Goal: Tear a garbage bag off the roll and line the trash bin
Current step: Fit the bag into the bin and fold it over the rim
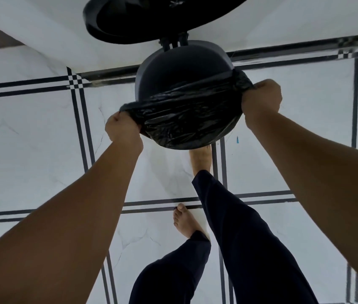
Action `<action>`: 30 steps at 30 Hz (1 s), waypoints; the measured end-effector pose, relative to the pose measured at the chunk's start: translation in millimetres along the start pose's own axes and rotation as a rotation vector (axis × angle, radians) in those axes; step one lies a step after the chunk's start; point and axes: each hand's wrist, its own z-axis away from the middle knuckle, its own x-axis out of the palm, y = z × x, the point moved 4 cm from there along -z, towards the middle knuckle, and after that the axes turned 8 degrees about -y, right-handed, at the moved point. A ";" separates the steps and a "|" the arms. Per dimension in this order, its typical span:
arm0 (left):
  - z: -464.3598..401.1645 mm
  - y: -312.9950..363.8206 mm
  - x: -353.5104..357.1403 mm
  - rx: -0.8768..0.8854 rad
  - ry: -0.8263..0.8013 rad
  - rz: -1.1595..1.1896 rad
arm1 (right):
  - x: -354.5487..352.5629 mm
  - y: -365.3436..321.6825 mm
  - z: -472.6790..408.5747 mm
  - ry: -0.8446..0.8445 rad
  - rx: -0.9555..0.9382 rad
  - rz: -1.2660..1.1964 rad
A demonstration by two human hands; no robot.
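Observation:
A round dark trash bin [162, 71] stands on the tiled floor below me, its black lid [143, 16] swung up against the wall behind it. A black garbage bag [187, 121] is stretched over the near half of the bin's rim, and the far half of the opening shows bare. My left hand [122, 129] grips the bag's edge at the bin's left side. My right hand [261, 97] grips the bag's edge at the bin's right side. The roll is not in view.
White floor tiles [31, 139] with black line borders surround the bin. A white wall [42, 34] rises just behind it. My bare feet [184, 220] and dark trouser legs stand close in front of the bin.

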 end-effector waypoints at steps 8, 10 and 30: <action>6.0 31.0 27.8 0.342 -0.167 -0.372 | 14.1 -24.0 -6.8 -0.037 0.044 -0.218; 2.9 31.0 37.6 0.396 -0.275 -0.466 | 20.3 -32.9 -2.3 0.008 -0.044 -0.226; -10.2 31.0 66.9 0.737 -0.447 -1.108 | 44.8 -77.4 -54.8 0.041 -0.223 0.038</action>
